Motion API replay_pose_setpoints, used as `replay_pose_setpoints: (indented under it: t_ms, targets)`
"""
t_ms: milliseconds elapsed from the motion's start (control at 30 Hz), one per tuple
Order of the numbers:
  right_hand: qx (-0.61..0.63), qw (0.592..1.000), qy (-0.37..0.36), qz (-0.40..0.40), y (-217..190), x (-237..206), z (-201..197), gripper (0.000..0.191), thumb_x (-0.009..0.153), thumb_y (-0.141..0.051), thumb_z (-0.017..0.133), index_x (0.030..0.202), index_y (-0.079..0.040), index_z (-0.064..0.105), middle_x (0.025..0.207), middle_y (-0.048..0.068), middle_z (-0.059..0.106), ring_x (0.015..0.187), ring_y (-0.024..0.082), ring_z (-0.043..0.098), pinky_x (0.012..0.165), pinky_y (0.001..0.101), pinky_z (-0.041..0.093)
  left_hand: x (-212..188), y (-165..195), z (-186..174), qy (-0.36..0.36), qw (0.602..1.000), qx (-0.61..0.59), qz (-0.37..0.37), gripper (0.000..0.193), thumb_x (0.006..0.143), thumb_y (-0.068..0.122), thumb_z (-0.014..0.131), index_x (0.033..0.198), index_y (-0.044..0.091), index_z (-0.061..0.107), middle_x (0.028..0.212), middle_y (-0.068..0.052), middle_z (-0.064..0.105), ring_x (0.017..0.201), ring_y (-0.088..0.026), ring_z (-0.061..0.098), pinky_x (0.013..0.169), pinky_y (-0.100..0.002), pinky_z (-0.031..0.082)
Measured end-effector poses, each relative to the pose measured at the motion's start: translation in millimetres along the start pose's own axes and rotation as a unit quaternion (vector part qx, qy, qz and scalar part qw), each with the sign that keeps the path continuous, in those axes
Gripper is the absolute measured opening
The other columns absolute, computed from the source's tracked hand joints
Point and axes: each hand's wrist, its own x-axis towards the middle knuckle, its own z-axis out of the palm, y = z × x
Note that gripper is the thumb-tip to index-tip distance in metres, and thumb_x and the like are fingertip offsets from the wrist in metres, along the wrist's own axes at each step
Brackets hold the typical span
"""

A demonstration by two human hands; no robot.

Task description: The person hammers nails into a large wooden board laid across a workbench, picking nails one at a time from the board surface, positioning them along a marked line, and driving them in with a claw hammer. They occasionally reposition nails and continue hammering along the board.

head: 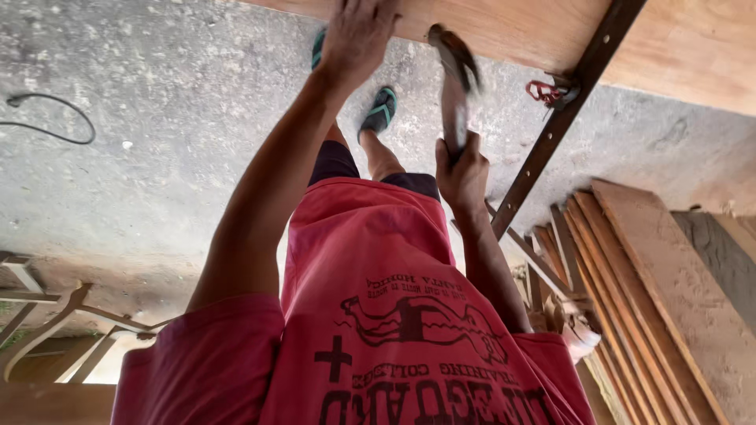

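My left hand presses flat on the edge of a light wooden board that runs along the top of the view. My right hand grips the handle of a hammer. The hammer's dark head is blurred and sits just at the board's edge, to the right of my left hand. Below the arms I see my red shirt, dark shorts and a foot in a teal sandal on the concrete floor.
A dark metal bar with holes slants down from the board, with a red clamp beside it. Several long wooden planks lie stacked at the right. A black cable curls at the left, above curved wooden frames.
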Motion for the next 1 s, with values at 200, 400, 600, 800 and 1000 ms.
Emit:
replay_pose_setpoints:
  t_ms: [200,400,600,800,1000]
  targets:
    - [0.017,1.000,0.012,0.018,-15,6,3,0.028,0.103,-0.020,0.066,0.108,0.004,0.052,0.066,0.020,0.066,0.053,0.034,0.070,0.043,0.0426,0.051,15,4,-3,0.049,0.996,0.078,0.015,0.049,0.100,0.019,0.065,0.144,0.001,0.051,0.156,-0.022,0.034,0.149,-0.040,0.026,0.121,-0.063,0.028]
    - [-0.007,0.999,0.045,0.020,-15,-6,1,0.028,0.101,-0.022,0.070,0.101,0.001,0.053,0.066,0.022,0.064,0.057,0.038,0.070,0.047,0.0449,0.049,17,18,-30,0.053,0.998,-0.023,-0.010,0.053,0.094,0.016,0.074,0.140,0.002,0.053,0.156,-0.020,0.033,0.152,-0.038,0.027,0.127,-0.062,0.023]
    - [-0.021,0.998,0.044,0.033,-11,-2,16,0.032,0.099,-0.024,0.071,0.102,0.003,0.054,0.072,0.026,0.067,0.070,0.045,0.070,0.050,0.0453,0.051,26,-10,-29,0.076,0.994,-0.084,-0.006,0.043,0.090,0.015,0.071,0.130,0.006,0.058,0.141,-0.017,0.052,0.138,-0.035,0.045,0.117,-0.053,0.039]
    - [-0.004,0.992,-0.003,0.127,-15,3,14,0.032,0.096,-0.026,0.069,0.101,0.002,0.054,0.067,0.024,0.068,0.061,0.038,0.074,0.047,0.0451,0.052,93,-209,-107,0.243,0.961,-0.108,-0.075,0.022,0.102,0.012,0.049,0.115,0.005,0.066,0.109,-0.018,0.068,0.103,-0.036,0.065,0.088,-0.043,0.052]
    - [-0.008,0.987,-0.004,0.158,-22,1,18,0.033,0.095,-0.026,0.069,0.099,0.002,0.054,0.061,0.022,0.066,0.054,0.034,0.072,0.045,0.0445,0.051,159,-336,-145,0.177,0.881,-0.155,-0.411,0.020,0.105,0.015,0.052,0.098,0.002,0.065,0.084,-0.017,0.067,0.076,-0.033,0.066,0.066,-0.043,0.051]
